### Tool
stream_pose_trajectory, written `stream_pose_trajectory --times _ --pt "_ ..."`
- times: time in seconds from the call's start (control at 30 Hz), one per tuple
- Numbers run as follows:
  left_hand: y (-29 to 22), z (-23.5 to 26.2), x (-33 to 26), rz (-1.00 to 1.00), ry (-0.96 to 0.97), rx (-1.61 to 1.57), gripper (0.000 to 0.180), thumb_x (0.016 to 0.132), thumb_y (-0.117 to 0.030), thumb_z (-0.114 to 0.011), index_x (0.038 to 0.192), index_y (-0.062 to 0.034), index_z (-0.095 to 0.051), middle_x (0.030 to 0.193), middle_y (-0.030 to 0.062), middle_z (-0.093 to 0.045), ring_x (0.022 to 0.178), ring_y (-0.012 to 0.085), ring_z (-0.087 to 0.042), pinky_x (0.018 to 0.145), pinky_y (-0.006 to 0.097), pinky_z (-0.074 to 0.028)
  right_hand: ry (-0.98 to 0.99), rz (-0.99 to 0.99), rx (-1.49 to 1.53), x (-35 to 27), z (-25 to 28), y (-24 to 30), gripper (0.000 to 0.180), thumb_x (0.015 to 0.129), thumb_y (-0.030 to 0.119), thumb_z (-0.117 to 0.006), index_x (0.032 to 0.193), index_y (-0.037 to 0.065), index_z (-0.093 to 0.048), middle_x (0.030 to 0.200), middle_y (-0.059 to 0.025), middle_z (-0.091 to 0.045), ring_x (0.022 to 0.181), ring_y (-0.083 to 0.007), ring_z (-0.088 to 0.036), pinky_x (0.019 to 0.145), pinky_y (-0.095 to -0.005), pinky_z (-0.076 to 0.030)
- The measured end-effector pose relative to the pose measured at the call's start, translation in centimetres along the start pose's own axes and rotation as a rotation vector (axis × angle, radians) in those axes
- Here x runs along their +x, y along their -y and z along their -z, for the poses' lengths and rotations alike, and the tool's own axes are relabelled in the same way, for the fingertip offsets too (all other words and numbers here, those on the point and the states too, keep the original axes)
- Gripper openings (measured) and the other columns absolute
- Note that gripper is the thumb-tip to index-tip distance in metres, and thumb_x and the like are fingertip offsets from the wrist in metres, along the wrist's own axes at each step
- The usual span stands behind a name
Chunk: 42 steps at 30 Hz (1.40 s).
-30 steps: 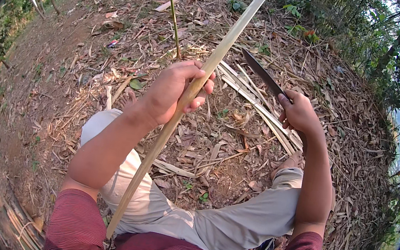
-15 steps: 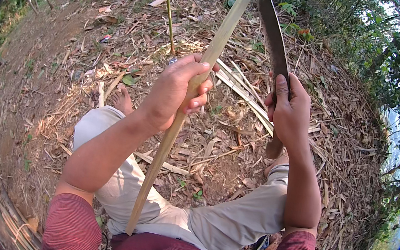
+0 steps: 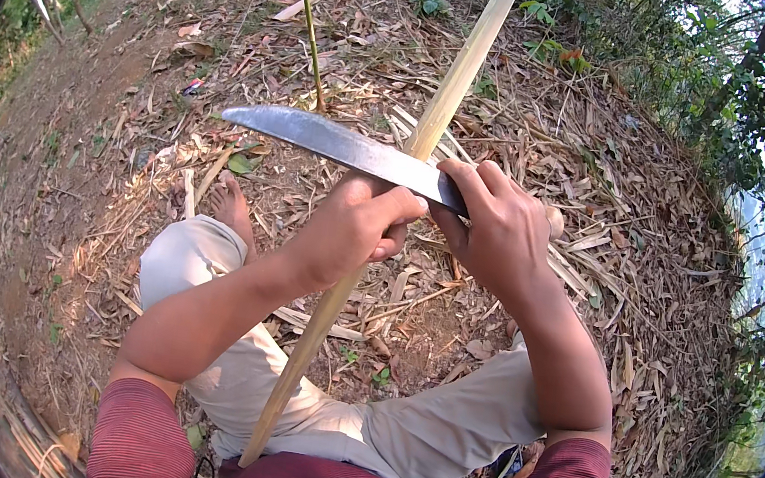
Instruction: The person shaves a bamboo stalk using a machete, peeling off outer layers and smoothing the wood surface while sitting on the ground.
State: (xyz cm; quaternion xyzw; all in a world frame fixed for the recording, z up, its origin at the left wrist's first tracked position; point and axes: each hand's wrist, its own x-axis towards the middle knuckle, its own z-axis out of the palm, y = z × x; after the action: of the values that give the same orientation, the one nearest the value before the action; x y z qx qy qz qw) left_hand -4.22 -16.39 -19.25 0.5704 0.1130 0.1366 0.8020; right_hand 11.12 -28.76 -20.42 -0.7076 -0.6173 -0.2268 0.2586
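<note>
My left hand [image 3: 357,224] is closed round a long pale bamboo strip [image 3: 466,68], which runs from my lap up and away to the far edge of the view. In my right hand [image 3: 503,230] is a machete [image 3: 337,143], its rounded wooden handle end [image 3: 553,223] showing past my fingers. The blade lies across the strip just above my left hand, tip pointing left. My left thumb is close to or against the blade's lower side; whether it touches I cannot tell. Part of the strip is hidden under the blade and left hand.
Split bamboo strips [image 3: 574,277] lie on the leaf-littered ground between and beyond my legs. A thin green stem [image 3: 310,34] stands ahead. My bare left foot [image 3: 232,206] rests at the left. A tied bundle of strips [image 3: 37,445] lies lower left, and bushes [image 3: 705,97] grow at the right.
The machete has swung from upright beside the strip to lying across it, tip to the left. My right hand has come in next to my left, and the strip's far end has shifted right.
</note>
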Motion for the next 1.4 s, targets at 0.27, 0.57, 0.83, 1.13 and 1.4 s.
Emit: stream_pose_trajectory --times 0.27,0.57,0.83,1.13,1.4 --pt "0.2 -0.7 -0.2 -0.015 -0.109 -0.010 0.035 0.102 -0.040 -0.045 0.105 -0.0053 -0.053 0.072 0.0000 -0.043 0.048 0.0053 -0.037 0.043 0.020 -0.027 0.054 -0.075 0.034 1.0 0.5 -0.7 0.036 0.068 0.021 -0.083 0.098 0.009 -0.066 0.084 -0.0059 -0.064 0.071 -0.0261 -0.067 0.060 -0.0378 -0.052" --pt "-0.2 2.7 -0.4 -0.157 -0.161 0.106 0.025 0.099 -0.031 -0.057 0.095 -0.0071 -0.053 0.071 -0.0042 -0.042 0.049 -0.0003 -0.033 0.041 0.014 -0.029 0.212 -0.236 0.015 0.2 -2.1 -1.5 0.021 0.089 0.023 -0.067 0.096 0.004 -0.063 0.073 -0.0126 -0.064 0.068 -0.0343 -0.061 0.064 -0.0460 -0.044" --pt "5.3 0.0 -0.9 -0.140 -0.185 0.400 0.038 0.101 -0.036 -0.053 0.110 0.0013 -0.052 0.075 0.0018 -0.059 0.057 0.0059 -0.054 0.050 0.023 -0.045 0.289 -0.929 1.155 0.9 -1.9 1.0 0.039 0.098 0.038 -0.060 0.106 0.001 -0.069 0.057 0.0100 -0.031 0.046 -0.0014 -0.030 0.045 -0.0200 -0.025" --pt "7.3 16.2 -1.3 0.296 -0.394 1.632 0.071 0.097 -0.060 -0.046 0.128 0.0029 -0.057 0.132 0.0277 -0.054 0.130 0.0355 -0.049 0.111 0.062 -0.022 0.177 -1.110 1.446 0.5 -1.7 -0.9 0.030 0.095 0.027 -0.064 0.103 -0.002 -0.064 0.058 0.0107 -0.026 0.046 0.0005 -0.027 0.045 -0.0202 -0.029" --pt "20.2 22.1 -5.8 1.070 0.191 1.753 0.074 0.095 -0.053 -0.052 0.152 -0.0095 -0.033 0.152 0.0251 -0.035 0.138 0.0438 -0.034 0.113 0.061 -0.020 0.190 -1.141 1.518 0.3 -1.7 -2.0 0.028 0.095 0.025 -0.064 0.104 -0.001 -0.065 0.059 0.0109 -0.028 0.046 0.0001 -0.029 0.046 -0.0201 -0.030"
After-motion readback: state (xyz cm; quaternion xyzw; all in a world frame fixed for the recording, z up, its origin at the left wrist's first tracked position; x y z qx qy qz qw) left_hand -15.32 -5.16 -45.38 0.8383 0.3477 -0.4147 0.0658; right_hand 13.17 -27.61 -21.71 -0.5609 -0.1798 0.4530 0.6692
